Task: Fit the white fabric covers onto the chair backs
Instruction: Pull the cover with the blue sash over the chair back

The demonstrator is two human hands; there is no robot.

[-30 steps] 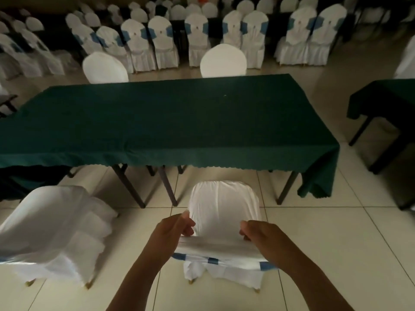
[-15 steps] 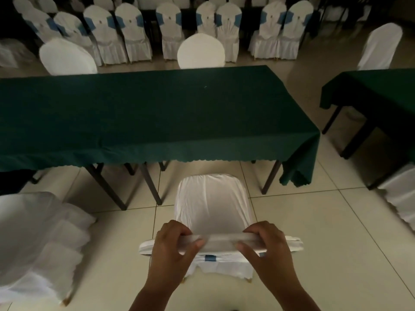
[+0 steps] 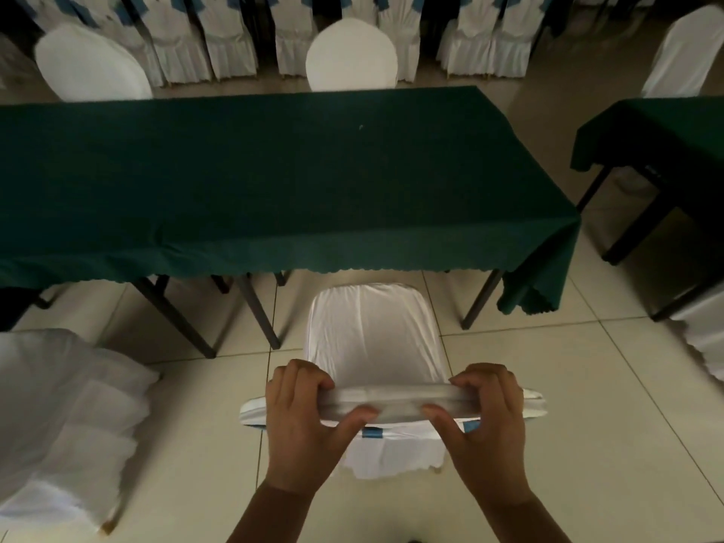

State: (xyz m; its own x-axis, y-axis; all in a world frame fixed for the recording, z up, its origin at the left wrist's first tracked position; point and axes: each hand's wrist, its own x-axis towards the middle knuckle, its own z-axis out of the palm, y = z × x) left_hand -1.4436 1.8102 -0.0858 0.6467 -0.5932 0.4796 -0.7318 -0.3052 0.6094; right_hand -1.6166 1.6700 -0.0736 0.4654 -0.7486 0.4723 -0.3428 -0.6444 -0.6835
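A chair (image 3: 372, 339) draped in white fabric stands right below me, its seat facing the green table. Across the top of its back lies a white fabric cover (image 3: 391, 401), bunched into a flat band. My left hand (image 3: 301, 421) grips the band's left part, thumb underneath. My right hand (image 3: 485, 421) grips its right part the same way. The cover's ends stick out past both hands. A blue sash shows just under the band, and the white skirt hangs below it.
A long table with a dark green cloth (image 3: 254, 182) stands just beyond the chair. A second green table (image 3: 658, 139) is at the right. A covered chair (image 3: 62, 421) sits at my left, another (image 3: 705, 335) at the right edge. Rows of covered chairs (image 3: 219, 37) fill the back.
Both hands have closed tighter on the cover and spread a little apart along the chair's top. The cover has gone from a loose fold to a flat stretched band. My view has tipped downward.
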